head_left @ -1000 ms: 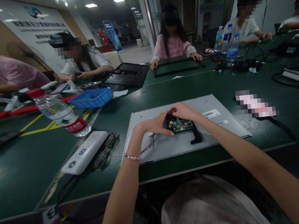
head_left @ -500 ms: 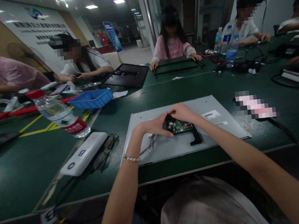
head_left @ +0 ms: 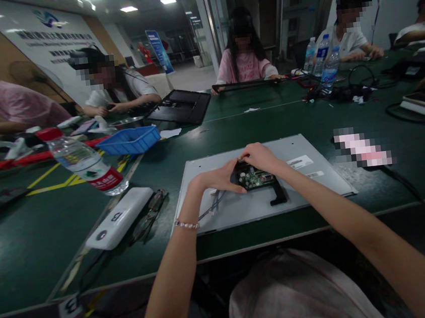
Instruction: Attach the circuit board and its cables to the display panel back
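A green circuit board [head_left: 253, 179] in a black plastic bracket [head_left: 279, 195] lies on the grey metal back of a flat panel [head_left: 218, 214]. My left hand [head_left: 222, 176] grips the bracket's left edge, thumb at the near side and fingers at the far side. At the board's far left corner, the fingertips of my right hand [head_left: 260, 157] are pinched together; what is between them is hidden. Thin grey cables [head_left: 214, 203] run out from beneath my left hand across the panel.
Left of the panel lie glasses [head_left: 150, 216], a white power bank [head_left: 120, 219] and a water bottle [head_left: 87, 164]. Beyond stands a blue tray [head_left: 130, 141]. A phone with a cable [head_left: 399, 182] is at the right. Across the table a person holds a black frame [head_left: 246, 84].
My hands stay at the board, with only a slight shift of the right fingers. Across the table, the person has tilted the black frame so it now shows nearly edge-on.
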A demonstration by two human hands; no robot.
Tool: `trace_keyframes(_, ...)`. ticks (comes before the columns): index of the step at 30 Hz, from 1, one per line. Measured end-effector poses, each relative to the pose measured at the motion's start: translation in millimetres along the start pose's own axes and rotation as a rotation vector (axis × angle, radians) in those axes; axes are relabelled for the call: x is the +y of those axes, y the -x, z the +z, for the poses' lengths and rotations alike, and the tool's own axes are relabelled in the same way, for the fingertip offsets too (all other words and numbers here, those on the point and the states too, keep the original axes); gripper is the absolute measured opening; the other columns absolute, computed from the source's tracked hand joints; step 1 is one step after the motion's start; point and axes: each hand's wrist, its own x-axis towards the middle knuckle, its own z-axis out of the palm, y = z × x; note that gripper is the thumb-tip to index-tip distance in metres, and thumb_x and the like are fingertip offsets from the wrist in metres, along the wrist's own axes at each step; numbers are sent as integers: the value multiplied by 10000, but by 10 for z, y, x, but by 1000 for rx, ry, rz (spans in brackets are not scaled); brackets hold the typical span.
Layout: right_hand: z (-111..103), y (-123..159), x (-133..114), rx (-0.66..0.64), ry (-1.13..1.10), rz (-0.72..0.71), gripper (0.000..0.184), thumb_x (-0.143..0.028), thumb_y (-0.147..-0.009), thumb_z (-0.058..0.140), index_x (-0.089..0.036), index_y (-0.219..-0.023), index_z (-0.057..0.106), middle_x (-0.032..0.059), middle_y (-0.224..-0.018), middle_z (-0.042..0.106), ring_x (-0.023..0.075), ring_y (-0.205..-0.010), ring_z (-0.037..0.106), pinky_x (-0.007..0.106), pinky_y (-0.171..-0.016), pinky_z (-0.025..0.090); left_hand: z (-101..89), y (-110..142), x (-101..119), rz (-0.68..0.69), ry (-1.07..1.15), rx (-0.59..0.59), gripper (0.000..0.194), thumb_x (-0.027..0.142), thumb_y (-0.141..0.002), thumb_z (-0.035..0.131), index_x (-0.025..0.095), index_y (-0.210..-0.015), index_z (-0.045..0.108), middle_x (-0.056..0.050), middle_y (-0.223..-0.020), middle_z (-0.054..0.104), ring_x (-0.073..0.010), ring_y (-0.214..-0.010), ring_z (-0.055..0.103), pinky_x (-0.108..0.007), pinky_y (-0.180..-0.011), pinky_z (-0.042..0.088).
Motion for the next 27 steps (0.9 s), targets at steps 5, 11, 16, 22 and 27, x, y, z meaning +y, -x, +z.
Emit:
trace_keyframes(5,-10,5,3,73,59,17,288,-192,-894,472,-177,-1004,738,103,-1061,692,214,-986,607,277,-819,423,3,3,-4,-41,-23,2,1155,653,-627,674,127,-1480,100,-167,-1458,379,-355,-1344,349,-415,-1080,306)
trace_keyframes(11,37,6,-20,-83,-7,-104,269,-136,-859,477,-160,-918,738,103,-938,710,191,-917,610,254,-782,408,11,11,-21,14,-20,17,1100,627,-651,671,164,-1481,119,-152,-1469,365,-342,-1342,362,-418,-1083,309)
trace_keyframes(16,6,1,3,-133,-82,-153,241,-100,-808,507,-150,-871,734,97,-884,720,187,-847,613,256,-758,404,9,1,5,-33,5,-7,1108,618,-636,681,140,-1479,143,-173,-1476,347,-364,-1355,330,-446,-1096,293)
trace_keyframes(22,-38,18,13,-126,-117,-157,279,-53,-788,504,-155,-917,730,91,-903,725,190,-853,620,262,-771,414,-14,-7,54,-126,2,-62,1172,657,-610,688,121,-1479,113,-211,-1509,257,-392,-1369,287,-476,-1107,271)
trace_keyframes(27,-38,34,-26,-146,-41,-173,278,-63,-816,485,-150,-938,718,121,-986,718,208,-916,620,265,-770,412,-20,6,57,-63,46,-34,1157,660,-611,685,123,-1475,133,-189,-1501,291,-377,-1374,288,-458,-1123,248)
